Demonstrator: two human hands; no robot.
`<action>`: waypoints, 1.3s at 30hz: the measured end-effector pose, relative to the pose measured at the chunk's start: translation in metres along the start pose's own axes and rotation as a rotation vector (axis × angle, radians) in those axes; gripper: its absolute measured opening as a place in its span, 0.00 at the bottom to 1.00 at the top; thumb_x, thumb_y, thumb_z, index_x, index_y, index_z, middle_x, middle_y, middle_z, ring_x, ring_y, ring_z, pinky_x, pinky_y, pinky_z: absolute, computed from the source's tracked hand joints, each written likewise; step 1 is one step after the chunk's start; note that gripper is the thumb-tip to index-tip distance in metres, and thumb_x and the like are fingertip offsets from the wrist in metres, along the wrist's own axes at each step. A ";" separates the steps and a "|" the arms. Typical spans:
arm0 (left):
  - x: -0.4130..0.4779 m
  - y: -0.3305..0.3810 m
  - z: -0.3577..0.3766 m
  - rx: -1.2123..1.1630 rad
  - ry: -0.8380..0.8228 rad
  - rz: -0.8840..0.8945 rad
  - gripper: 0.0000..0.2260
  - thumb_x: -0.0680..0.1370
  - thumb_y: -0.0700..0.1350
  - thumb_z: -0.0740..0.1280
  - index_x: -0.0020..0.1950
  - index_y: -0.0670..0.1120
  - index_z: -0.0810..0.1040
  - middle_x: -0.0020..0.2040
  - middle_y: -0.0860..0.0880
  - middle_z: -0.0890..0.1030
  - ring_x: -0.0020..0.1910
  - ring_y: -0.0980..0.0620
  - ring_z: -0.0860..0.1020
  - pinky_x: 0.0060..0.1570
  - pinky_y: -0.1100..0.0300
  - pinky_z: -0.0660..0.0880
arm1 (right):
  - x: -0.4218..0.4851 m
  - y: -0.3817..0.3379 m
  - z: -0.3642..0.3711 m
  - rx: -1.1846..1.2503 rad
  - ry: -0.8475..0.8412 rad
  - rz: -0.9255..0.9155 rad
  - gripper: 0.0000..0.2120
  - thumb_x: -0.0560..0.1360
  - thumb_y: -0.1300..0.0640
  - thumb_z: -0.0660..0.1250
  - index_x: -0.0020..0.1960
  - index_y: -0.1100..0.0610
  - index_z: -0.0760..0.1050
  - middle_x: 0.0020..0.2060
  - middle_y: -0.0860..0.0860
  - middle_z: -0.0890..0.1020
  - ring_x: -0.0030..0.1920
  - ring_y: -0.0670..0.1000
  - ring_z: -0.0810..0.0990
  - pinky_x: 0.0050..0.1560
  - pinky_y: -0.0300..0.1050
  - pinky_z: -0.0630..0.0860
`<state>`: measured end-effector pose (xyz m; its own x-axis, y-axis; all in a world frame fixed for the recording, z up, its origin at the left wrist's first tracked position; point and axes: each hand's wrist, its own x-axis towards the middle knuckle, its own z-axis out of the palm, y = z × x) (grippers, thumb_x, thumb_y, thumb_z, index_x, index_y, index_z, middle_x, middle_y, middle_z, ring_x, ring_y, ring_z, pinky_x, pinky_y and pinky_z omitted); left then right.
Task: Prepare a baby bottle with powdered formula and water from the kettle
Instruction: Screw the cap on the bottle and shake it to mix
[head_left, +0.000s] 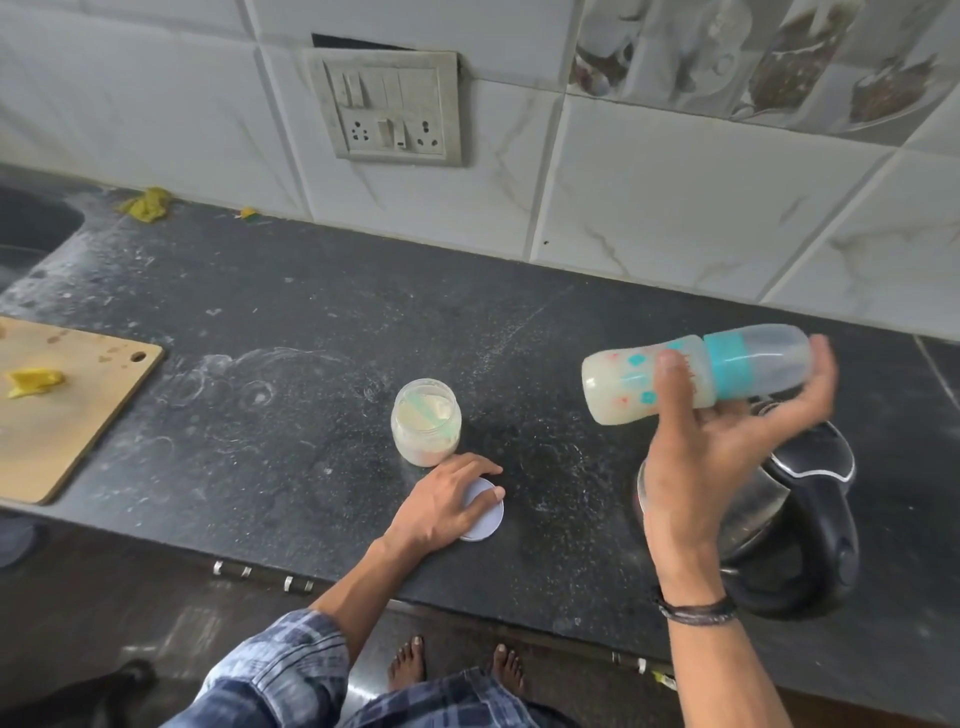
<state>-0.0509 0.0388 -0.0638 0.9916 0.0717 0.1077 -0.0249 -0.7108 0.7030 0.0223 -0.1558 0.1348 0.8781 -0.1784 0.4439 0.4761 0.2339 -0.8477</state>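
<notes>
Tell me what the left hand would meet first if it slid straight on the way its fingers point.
The left hand rests on the white lid, fingers pointing right and slightly toward the wall. Past the lid, only bare countertop lies ahead; farther right stands the kettle, probably the first obstacle, though depth is unclear.

The baby bottle is up off the counter, lying almost on its side, base toward the left, its teal collar and frosted cap on, milky liquid filling the body behind teal and red prints. Down on the dark counter the formula jar stands upright and open, pale powder inside with a green scoop resting in it, and its round white lid lies flat just in front. Off to the right sits the kettle, steel-bodied with black handle and top.
</notes>
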 end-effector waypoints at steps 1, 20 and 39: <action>-0.001 -0.001 0.000 0.001 0.003 -0.001 0.15 0.82 0.59 0.64 0.64 0.53 0.78 0.62 0.58 0.78 0.62 0.61 0.73 0.62 0.66 0.68 | 0.000 0.002 0.001 -0.017 -0.021 0.026 0.42 0.77 0.60 0.78 0.78 0.49 0.54 0.64 0.34 0.78 0.60 0.51 0.84 0.56 0.44 0.82; 0.000 -0.002 0.001 -0.009 0.006 -0.003 0.17 0.82 0.61 0.63 0.64 0.53 0.78 0.62 0.58 0.79 0.63 0.61 0.74 0.63 0.64 0.69 | -0.005 0.003 0.003 -0.054 -0.064 0.027 0.40 0.77 0.60 0.78 0.78 0.49 0.56 0.65 0.38 0.80 0.59 0.48 0.85 0.54 0.42 0.83; 0.000 -0.002 0.000 -0.002 0.005 -0.004 0.15 0.82 0.58 0.65 0.64 0.52 0.79 0.62 0.58 0.78 0.62 0.62 0.73 0.59 0.77 0.61 | 0.004 0.000 0.005 0.008 -0.093 0.088 0.41 0.76 0.61 0.78 0.79 0.55 0.55 0.62 0.41 0.82 0.55 0.46 0.85 0.53 0.41 0.82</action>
<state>-0.0512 0.0407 -0.0653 0.9911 0.0776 0.1083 -0.0214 -0.7094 0.7044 0.0264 -0.1515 0.1379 0.9170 -0.0677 0.3932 0.3970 0.2528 -0.8823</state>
